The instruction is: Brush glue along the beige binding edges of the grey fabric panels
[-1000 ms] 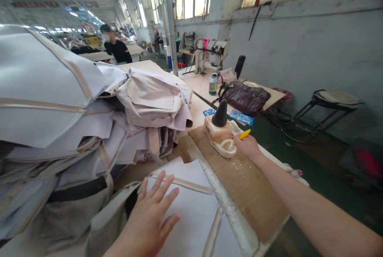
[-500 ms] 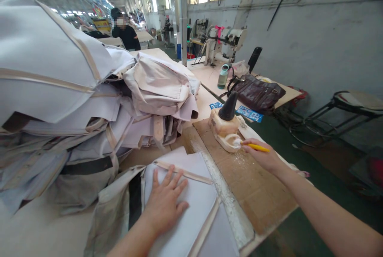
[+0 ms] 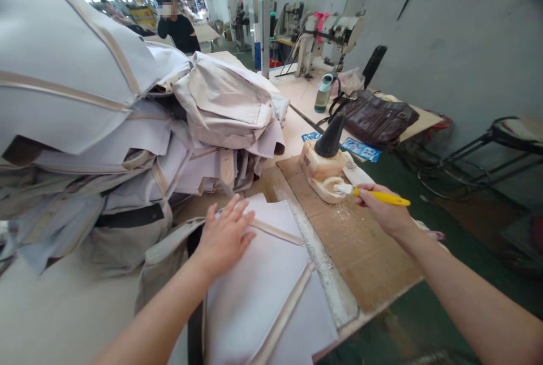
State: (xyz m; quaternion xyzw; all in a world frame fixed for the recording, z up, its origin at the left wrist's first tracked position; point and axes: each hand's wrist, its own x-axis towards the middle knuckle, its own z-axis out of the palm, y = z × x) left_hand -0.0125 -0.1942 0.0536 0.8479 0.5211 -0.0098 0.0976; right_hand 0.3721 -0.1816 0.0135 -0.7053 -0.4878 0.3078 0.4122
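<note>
The left hand (image 3: 223, 236) lies open, fingers spread, flat on a pale fabric panel (image 3: 258, 291) with tan binding strips that sits at the near edge of the worktop (image 3: 63, 320). The right hand (image 3: 384, 211) is closed around a yellow-handled brush (image 3: 379, 196), whose whitish bristle end rests at the lip of a cream-coloured glue pot (image 3: 321, 175). The pot stands on a brown board (image 3: 360, 252) just right of the panel, and a dark cone-shaped cap (image 3: 331, 137) rises from its top. What the brush carries cannot be made out, though it may be glue.

Behind the left hand, a tall stack of similar grey and beige fabric pieces (image 3: 106, 121) fills the left of the worktop. Farther back on the right lie a dark brown handbag (image 3: 375, 119), a teal bottle (image 3: 323, 92) and a sewing machine (image 3: 326, 37). A person in a black top (image 3: 176, 25) stands well off in the background.
</note>
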